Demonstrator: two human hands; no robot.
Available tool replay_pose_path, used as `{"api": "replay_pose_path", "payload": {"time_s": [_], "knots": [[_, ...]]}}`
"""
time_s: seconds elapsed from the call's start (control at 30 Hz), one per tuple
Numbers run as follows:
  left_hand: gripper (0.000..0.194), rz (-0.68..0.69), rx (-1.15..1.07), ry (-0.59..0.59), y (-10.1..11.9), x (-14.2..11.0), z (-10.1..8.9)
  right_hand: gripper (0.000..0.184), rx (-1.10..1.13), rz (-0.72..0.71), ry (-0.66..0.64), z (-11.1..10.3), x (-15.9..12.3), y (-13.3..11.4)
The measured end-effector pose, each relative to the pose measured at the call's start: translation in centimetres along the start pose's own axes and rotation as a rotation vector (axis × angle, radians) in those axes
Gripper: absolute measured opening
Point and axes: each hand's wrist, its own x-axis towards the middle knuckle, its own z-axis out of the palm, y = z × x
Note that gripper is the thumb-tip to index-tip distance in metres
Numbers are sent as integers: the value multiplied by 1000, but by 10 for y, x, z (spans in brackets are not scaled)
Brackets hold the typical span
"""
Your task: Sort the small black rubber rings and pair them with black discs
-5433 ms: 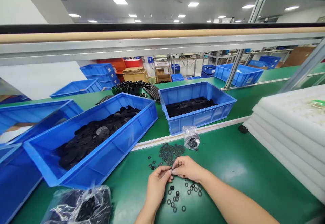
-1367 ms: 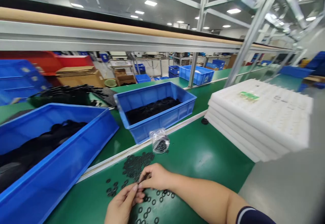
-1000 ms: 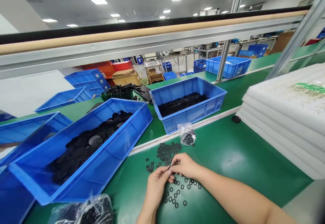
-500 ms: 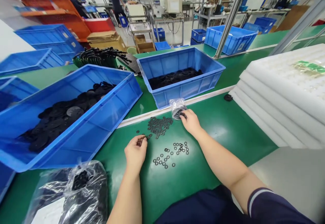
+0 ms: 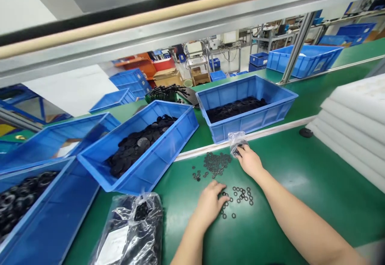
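Small black rubber rings lie on the green bench: a dense heap [image 5: 217,163] and a scattered group [image 5: 240,196] nearer me. My left hand [image 5: 209,203] rests palm down beside the scattered rings, fingers spread over a few of them. My right hand [image 5: 248,160] reaches to a small clear plastic bag [image 5: 236,141] holding more rings, its fingertips pinched at the bag's mouth. What the fingers grip is hidden.
Blue bins of black discs stand behind: one centre [image 5: 141,148], one right [image 5: 246,106], more at left [image 5: 36,201]. A large clear bag of black parts [image 5: 132,233] lies at front left. Stacked white foam trays [image 5: 355,120] sit at right, a black cap [image 5: 306,132] beside them.
My hands, together pinching a ring a second ago, have parted. The right went to the small bag and stays there; the left moved from the heap's edge to the scattered rings.
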Motion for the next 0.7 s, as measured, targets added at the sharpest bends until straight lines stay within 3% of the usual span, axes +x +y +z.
{"api": "replay_pose_path", "payload": {"time_s": [0.1, 0.23, 0.43, 0.6, 0.7], "knots": [[15, -5, -20, -59, 6, -1, 8, 32, -27, -4, 1, 2, 0, 0], [2, -29, -64, -25, 6, 0, 10, 27, -9, -1, 25, 5, -1, 1], [8, -118, -234, 58, 0, 6, 14, 26, 93, -41, 96, 12, 0, 9], [12, -279, -499, 122, -5, 11, 16, 21, 327, -39, 210, 16, 3, 15], [20, -319, -700, 149, -6, 13, 16, 17, 594, 21, 261, 14, 5, 15]]}}
